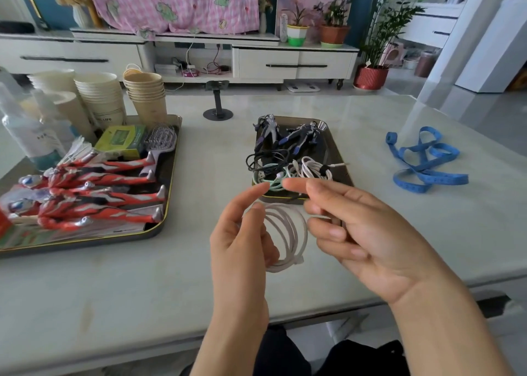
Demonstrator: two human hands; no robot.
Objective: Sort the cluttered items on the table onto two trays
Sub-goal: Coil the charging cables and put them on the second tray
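Observation:
A coiled white cable (288, 234) hangs between both hands above the table's near middle. My left hand (242, 238) holds the coil's left side with its lower fingers, forefinger stretched out. My right hand (359, 233) pinches the coil's right side. Just beyond sits a small dark tray (342, 173) with dark blue figures (288, 137), a black cable and white and green cables (302, 171). A large dark tray (159, 227) at the left carries red and silver figures (94, 193), a green box (122, 141), a hairbrush (161, 144) and stacked paper cups (99, 98).
A blue measuring tape (425, 161) lies loose on the table at the right. A black phone stand (218, 110) stands at the far middle. Plastic bottles (25, 130) stand at the left edge. The table's near edge runs just below my wrists.

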